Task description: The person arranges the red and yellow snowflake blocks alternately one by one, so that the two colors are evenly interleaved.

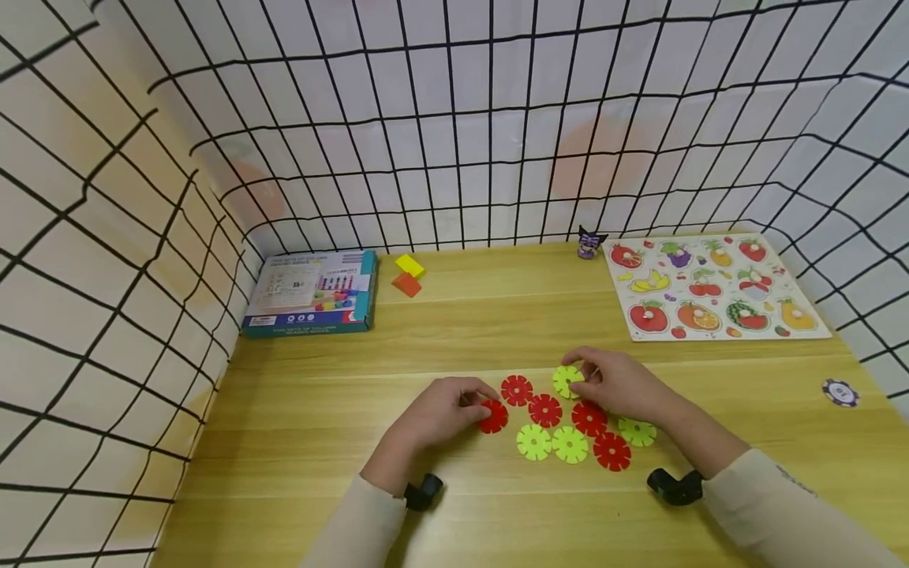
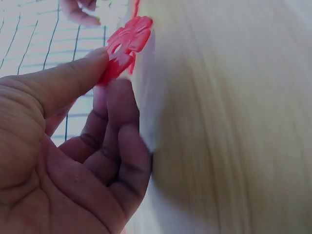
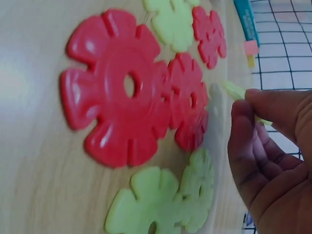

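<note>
My left hand [image 1: 446, 410] pinches a red notched plastic disc [image 1: 493, 416] between thumb and fingers. In the left wrist view the same red disc [image 2: 131, 39] tilts up from the thumb tip. Between the thumb and finger of my right hand [image 1: 616, 383] is a yellow-green disc [image 1: 567, 381], which appears nearly edge-on in the right wrist view. Several more discs lie on the table between the hands and under the right one, among them a red disc [image 1: 612, 451], another red disc [image 1: 517, 390] and a yellow-green disc [image 1: 534, 442]. The right hand partly covers a yellow-green disc [image 1: 637, 431].
A flat toy box [image 1: 308, 296] lies at the back left of the wooden table [image 1: 298, 442], beside yellow and orange blocks [image 1: 408, 285]. A small purple figure [image 1: 589, 244] stands near a fruit puzzle board [image 1: 713, 288]. At the right is a poker chip [image 1: 841, 392]. Black grid panels surround the table.
</note>
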`<state>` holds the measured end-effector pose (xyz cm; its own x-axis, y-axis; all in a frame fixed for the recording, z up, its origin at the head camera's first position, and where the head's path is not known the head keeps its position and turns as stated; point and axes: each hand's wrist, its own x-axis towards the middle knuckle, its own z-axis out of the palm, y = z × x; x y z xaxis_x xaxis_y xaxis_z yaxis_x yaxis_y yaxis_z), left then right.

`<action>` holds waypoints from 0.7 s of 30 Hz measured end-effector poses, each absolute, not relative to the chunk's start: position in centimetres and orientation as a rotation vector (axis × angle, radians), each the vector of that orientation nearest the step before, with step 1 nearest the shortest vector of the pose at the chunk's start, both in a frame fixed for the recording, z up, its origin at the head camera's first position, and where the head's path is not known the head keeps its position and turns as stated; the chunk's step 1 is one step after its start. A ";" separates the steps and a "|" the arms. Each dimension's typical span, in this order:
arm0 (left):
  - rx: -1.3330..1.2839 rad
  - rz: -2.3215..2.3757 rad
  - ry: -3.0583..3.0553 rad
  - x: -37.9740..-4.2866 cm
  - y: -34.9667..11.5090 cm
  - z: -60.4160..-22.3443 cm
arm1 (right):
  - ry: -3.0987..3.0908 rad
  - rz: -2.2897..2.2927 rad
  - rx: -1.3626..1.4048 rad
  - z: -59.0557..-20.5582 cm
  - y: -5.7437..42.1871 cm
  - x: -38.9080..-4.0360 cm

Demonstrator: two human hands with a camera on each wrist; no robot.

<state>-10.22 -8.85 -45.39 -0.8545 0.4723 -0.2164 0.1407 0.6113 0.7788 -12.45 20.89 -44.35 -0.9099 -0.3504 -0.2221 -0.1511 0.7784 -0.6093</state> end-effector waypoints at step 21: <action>-0.226 1.409 2.562 -9.5 -22.3 -44.2 | 2.427 -1.176 -0.600 -43.9 11.2 -11.6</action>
